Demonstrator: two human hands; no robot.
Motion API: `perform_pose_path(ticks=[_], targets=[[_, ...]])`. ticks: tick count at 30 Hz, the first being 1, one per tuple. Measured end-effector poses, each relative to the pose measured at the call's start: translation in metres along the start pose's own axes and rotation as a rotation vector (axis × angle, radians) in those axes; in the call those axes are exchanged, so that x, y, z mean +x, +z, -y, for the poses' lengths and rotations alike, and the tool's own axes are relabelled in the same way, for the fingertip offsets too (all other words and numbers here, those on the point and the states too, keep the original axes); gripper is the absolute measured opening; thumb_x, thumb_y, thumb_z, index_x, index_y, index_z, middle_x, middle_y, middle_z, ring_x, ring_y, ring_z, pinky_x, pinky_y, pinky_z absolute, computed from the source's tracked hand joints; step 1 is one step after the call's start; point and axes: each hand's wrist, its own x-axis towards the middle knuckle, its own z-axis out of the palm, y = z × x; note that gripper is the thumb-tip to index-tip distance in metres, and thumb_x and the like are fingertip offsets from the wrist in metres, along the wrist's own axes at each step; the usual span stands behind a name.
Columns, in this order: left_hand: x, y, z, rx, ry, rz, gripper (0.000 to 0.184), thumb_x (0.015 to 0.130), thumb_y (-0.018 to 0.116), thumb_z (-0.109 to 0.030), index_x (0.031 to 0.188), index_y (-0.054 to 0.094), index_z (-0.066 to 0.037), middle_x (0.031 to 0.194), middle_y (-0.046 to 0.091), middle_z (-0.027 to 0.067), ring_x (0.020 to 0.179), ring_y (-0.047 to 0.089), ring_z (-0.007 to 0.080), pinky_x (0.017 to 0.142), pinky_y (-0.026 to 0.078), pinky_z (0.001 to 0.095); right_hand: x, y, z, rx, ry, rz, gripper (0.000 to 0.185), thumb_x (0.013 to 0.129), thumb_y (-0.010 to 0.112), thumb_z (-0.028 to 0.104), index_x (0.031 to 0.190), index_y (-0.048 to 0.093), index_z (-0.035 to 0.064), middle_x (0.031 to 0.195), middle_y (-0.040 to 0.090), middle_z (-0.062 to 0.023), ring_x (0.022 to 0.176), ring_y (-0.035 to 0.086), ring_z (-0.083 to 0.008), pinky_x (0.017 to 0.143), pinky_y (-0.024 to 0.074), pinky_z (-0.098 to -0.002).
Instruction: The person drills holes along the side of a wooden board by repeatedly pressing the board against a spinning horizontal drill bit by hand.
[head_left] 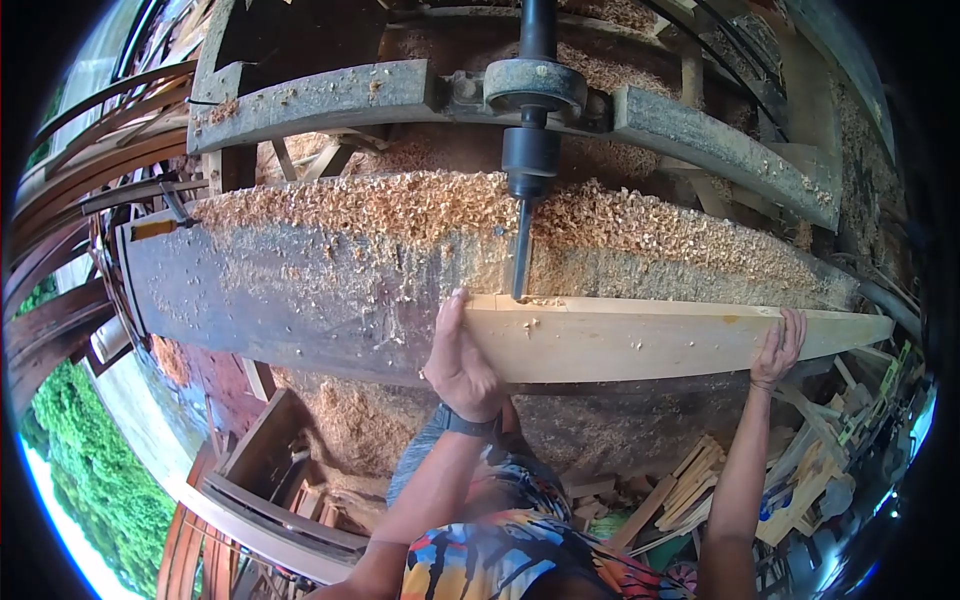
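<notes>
A long pale wooden board (pixel 620 345) lies on a dark work table (pixel 300 300), its right end tapering. At the board's left end my left hand (pixel 463 365) grips the edge, with the thumb side near the upper corner. Toward the right end, my right hand (pixel 779 348) holds the board with its fingers over the upper edge. Between the hands, close to the left one, a drill bit (pixel 522 250) in a black chuck (pixel 529 155) points down at the board's upper edge. A few shavings lie on the board there.
Wood shavings (pixel 400 205) are heaped along the far side of the table. A wooden beam frame (pixel 320 100) crosses behind the chuck. A clamp with an orange handle (pixel 153 229) sits at the table's left end. Wood offcuts (pixel 695 485) are piled below right.
</notes>
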Motion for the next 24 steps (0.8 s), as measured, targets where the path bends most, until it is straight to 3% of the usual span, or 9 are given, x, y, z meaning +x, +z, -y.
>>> perform_pose_path(ticks=[24], targets=[[0.007,0.015,0.001,-0.105,0.024,-0.058,0.035,0.098,0.037,-0.001,0.124,0.057,0.009,0.121,0.065,0.0199,0.113,0.062,0.0252,0.101,0.045,0.0369,0.009,-0.001,0.006,0.027,0.014,-0.008,0.033,0.091,0.050,0.019,0.114,0.060,-0.0025,0.119,0.059,-0.0187,0.123,0.047,-0.0407,0.112,0.0292,-0.0505]])
